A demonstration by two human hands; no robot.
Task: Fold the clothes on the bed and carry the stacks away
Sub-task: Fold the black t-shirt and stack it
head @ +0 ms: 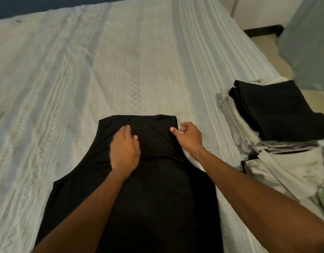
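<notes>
Mid-fold at frame centre: left hand (pixel 123 152) presses flat on the black top (pixel 154 179); right hand (pixel 189 136) pinches its edge, likely folding inward next.

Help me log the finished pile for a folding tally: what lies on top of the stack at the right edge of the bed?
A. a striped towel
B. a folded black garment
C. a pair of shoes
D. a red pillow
B: a folded black garment tops the stack of pale folded clothes at the bed's right edge.
</notes>
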